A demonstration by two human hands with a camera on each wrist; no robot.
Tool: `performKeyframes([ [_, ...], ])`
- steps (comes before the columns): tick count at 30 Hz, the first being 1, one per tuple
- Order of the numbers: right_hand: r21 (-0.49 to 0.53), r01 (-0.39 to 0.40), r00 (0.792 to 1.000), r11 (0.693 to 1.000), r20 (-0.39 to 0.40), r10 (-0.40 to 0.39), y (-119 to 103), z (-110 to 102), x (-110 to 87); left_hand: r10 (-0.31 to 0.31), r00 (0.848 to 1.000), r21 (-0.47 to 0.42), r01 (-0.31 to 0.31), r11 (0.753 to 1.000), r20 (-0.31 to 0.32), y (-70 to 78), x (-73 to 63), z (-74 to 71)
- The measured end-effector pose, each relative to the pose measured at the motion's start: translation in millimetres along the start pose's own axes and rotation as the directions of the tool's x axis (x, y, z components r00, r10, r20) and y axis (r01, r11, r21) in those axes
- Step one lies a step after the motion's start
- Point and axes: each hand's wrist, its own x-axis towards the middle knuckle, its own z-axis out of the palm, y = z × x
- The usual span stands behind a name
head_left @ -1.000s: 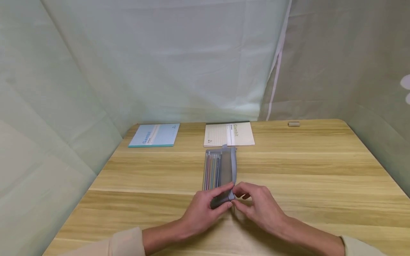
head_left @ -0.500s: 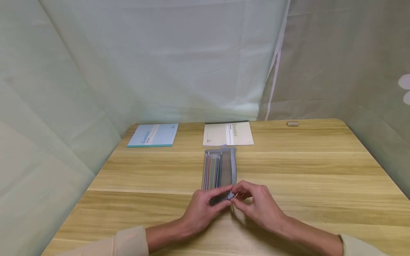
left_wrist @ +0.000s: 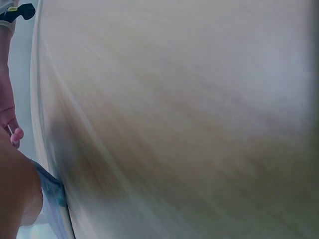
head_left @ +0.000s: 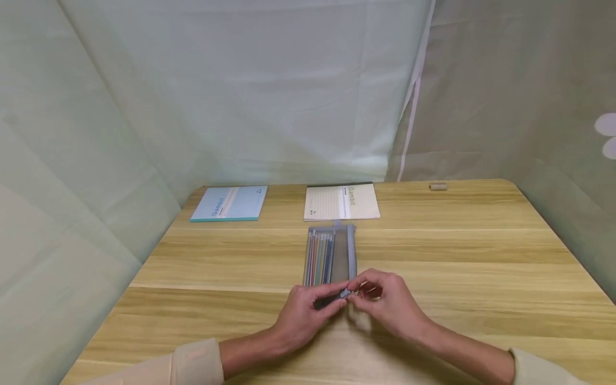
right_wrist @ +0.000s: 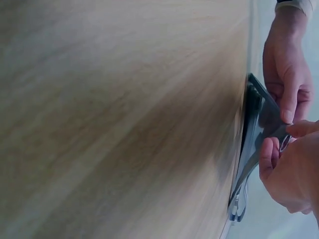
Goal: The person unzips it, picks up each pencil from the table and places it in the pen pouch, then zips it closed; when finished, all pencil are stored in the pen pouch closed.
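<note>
A grey see-through mesh pencil case (head_left: 340,256) lies on the table with several coloured pencils (head_left: 320,256) inside along its left half. Its zipper edge (head_left: 352,251) runs down the right side. My left hand (head_left: 303,315) grips the near end of the case between thumb and fingers. Close against it, my right hand (head_left: 392,302) pinches the case's near right corner, where a small ring-like piece (right_wrist: 284,143) shows in the right wrist view. Fingers partly hide this corner, so how far the zipper is closed cannot be told. The left wrist view shows mostly blurred table.
A blue notebook (head_left: 230,203) lies at the back left of the wooden table (head_left: 481,256). Just beyond the case is a cream notebook (head_left: 327,203). Near the back right edge sits a small brown cylinder (head_left: 438,186). Cloth hangs behind the table.
The case's near corner has tilted up slightly between my hands. My right fingers have shifted a little on it, while my left hand keeps nearly the same place.
</note>
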Motion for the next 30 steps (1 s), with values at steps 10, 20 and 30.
performKeyframes([
  [10, 0.134, -0.151, 0.987, 0.979, 0.074, 0.142, -3.7, -6.0, 3.3, 0.033, 0.999, 0.024, -0.033, 0.999, 0.004, -4.1, -1.4, 1.2],
  [20, 0.184, -0.187, 0.981, 0.965, 0.083, 0.174, -3.3, -5.7, 4.2, -0.025, 1.0, -0.028, 0.025, 0.999, 0.003, -6.0, 1.3, 1.2],
  [30, 0.228, -0.211, 0.977, 0.951, 0.086, 0.196, -4.4, -3.0, 5.0, 0.06, 0.997, -0.012, -0.061, 0.998, -0.055, -5.4, -3.2, -1.2],
])
